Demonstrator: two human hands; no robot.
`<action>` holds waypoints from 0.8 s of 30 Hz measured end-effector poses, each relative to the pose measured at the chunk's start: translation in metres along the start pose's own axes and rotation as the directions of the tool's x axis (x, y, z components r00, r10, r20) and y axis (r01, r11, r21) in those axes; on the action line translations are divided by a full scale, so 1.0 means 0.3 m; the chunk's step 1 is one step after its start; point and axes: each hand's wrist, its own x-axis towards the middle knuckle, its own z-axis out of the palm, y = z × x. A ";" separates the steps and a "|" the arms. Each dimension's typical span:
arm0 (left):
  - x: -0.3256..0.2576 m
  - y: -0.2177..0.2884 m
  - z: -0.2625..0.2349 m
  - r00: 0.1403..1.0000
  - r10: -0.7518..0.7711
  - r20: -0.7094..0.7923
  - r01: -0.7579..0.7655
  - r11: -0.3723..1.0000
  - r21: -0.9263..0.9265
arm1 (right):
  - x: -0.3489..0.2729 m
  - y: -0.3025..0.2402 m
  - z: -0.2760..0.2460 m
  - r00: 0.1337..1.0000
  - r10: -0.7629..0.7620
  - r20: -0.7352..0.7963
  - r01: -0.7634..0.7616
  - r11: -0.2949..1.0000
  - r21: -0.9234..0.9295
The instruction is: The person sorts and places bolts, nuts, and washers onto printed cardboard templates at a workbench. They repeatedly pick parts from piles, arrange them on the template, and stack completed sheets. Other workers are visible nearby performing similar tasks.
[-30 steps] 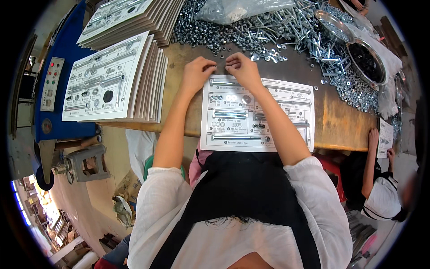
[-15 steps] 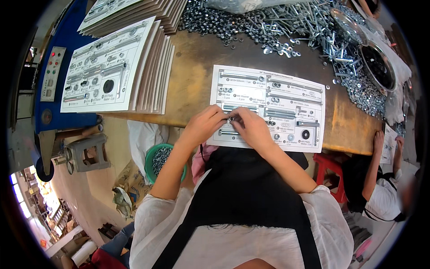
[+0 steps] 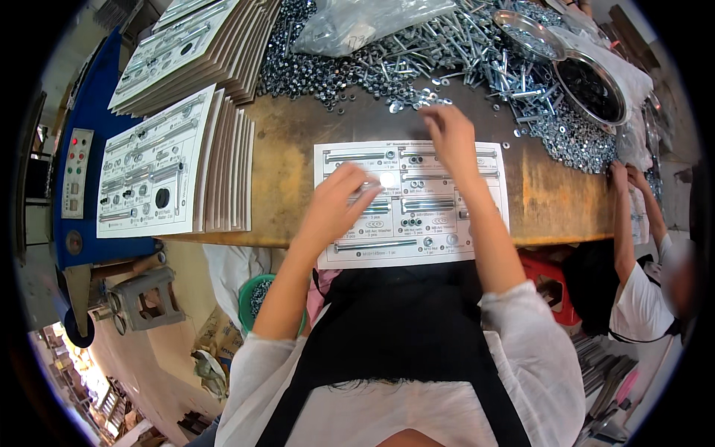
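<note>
A white printed card [image 3: 454, 249] lies on the table in front of me, with bolts [image 3: 376, 246], nuts and washers laid on its printed sections. Over the card's left side hovers my left hand [image 3: 335, 201], thumb and fingers apart, slightly blurred. Nothing shows in its grip. A bright round spot beside its fingertips could be a washer or glare. My right hand [image 3: 454, 141] reaches across the card's far edge, its fingers apart and bent toward loose flat washers [image 3: 421, 100]. I see nothing held in it. My right forearm hides part of the card's right side.
Stacked cards with hardware [image 3: 160, 167] stand at the left. Heaped nuts [image 3: 313, 74], bolts [image 3: 447, 48] and a plastic bag [image 3: 365, 30] cover the far side. A metal bowl of black parts [image 3: 592, 89] sits far right. Another person's hands [image 3: 625, 175] are at the right edge.
My hands have parted from their meeting place over the card. The right one has moved away from me toward the washers; the left stays over the card. The view has shifted.
</note>
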 end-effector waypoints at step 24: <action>0.303 0.100 0.102 0.952 -0.289 0.095 0.292 0.775 -0.560 | -0.107 -0.148 -0.122 0.909 0.331 0.253 -0.415 0.671 0.614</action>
